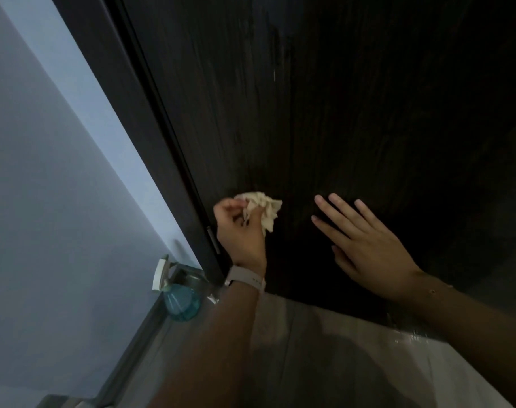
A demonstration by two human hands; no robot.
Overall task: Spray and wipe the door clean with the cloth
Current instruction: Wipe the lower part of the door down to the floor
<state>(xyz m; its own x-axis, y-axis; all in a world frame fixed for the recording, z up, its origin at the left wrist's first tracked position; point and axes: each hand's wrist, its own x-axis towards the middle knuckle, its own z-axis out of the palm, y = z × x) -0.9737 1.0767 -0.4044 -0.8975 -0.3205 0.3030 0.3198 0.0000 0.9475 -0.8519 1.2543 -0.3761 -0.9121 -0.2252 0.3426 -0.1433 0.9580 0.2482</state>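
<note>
A dark wood-grain door (324, 107) fills most of the view, with faint wet streaks near its top. My left hand (239, 228) grips a crumpled cream cloth (264, 209) and holds it against the door's lower part, close to the hinge edge. A pale watch strap circles that wrist. My right hand (359, 240) lies flat on the door to the right of the cloth, fingers spread, holding nothing. A teal spray bottle (178, 298) with a white trigger stands on the floor at the foot of the door frame, left of my left arm.
A pale blue wall (44, 187) runs along the left, ending in a dark skirting board (133, 351). The dark door frame (150, 136) separates wall and door. The light tiled floor (339, 348) lies below, with wet spots near the door's bottom right.
</note>
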